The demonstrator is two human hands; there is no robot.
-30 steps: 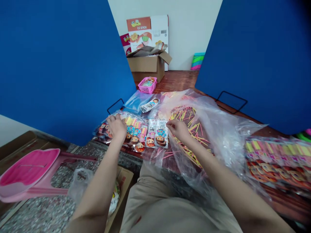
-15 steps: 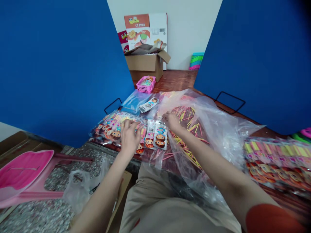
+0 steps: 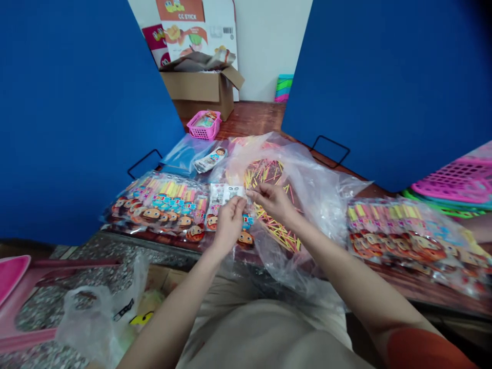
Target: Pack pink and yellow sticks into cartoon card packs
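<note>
My left hand is closed over a small printed pouch with a cartoon face and a white top, its fingertips pinched near the top edge. Close beside it, my right hand has its fingers pinched together at the pouch's upper right; what is between them is too small to make out. Another flat pouch lies just left of my left hand. Thin yellow and pink sticks are strewn in a large clear plastic bag under and beyond my right hand.
Rows of stick-filled pouches lie at left and right. Behind stand a pink basket and an open carton. Blue panels flank the table. A person's arm shows at far right, near pink and green baskets.
My left hand has moved right, from the filled pouches to the printed pouch, and its fingers have closed. My right hand stays by the pouch's top. The view has turned to the right.
</note>
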